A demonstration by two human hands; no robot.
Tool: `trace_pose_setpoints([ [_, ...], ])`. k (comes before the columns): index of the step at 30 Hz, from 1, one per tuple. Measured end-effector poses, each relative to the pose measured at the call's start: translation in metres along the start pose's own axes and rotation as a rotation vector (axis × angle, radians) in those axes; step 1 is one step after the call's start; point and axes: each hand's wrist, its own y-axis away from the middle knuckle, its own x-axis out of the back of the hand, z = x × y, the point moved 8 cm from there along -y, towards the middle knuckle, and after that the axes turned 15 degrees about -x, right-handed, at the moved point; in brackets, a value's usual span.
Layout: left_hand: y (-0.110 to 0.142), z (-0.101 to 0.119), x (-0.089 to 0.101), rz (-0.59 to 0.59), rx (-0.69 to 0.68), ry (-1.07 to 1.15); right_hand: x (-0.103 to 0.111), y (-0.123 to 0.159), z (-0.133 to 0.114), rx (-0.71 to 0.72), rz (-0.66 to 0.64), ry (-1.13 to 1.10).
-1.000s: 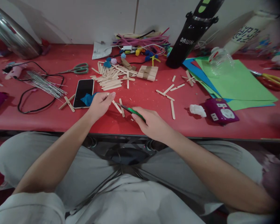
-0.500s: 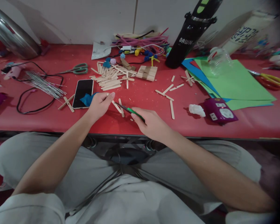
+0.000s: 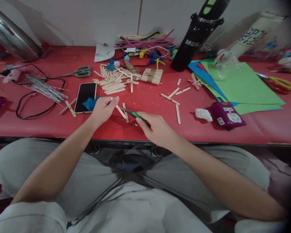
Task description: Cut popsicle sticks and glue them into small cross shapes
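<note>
My left hand [image 3: 103, 109] is closed in a pinch on a wooden craft stick [image 3: 121, 112] that slants down to the right from the fingertips. My right hand [image 3: 157, 127] grips a green-and-black craft knife [image 3: 142, 119], its blade pointing left toward the held stick. Whether the blade touches the stick, I cannot tell. Another craft stick [image 3: 125, 113] lies under the blade on the red table. Just behind my left hand, a crumpled blue piece [image 3: 89, 103] lies on a phone [image 3: 83, 92].
Loose craft sticks [image 3: 113, 81] are heaped beyond my hands, beside a bundled stack of sticks [image 3: 152, 76]. Grey scissors [image 3: 82, 71], thin wires [image 3: 45, 88] and a black cable [image 3: 20, 103] lie left. Rightward are a purple box [image 3: 226, 115], green paper [image 3: 252, 84] and a black bottle [image 3: 189, 45].
Both hands keep nearly the same pose with the stick and the knife. The whole view has shifted very slightly.
</note>
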Motion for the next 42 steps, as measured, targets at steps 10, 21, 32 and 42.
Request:
trace_pose_setpoints([
  [10,0.0001,0.0005,0.0000,0.001,0.002,0.002,0.0004,-0.0001,-0.0005,-0.009,-0.009,-0.002],
  [21,-0.0003,0.0002,0.0000,0.004,0.003,-0.002,-0.0001,0.0005,-0.0015,0.003,-0.007,-0.009],
  [32,-0.0004,0.0006,0.0007,0.007,-0.005,-0.012,0.0010,-0.0001,-0.0019,0.005,-0.008,-0.015],
  [42,-0.0009,0.0039,0.0007,-0.003,-0.025,-0.033,-0.0004,0.0002,-0.0022,-0.021,-0.011,0.007],
])
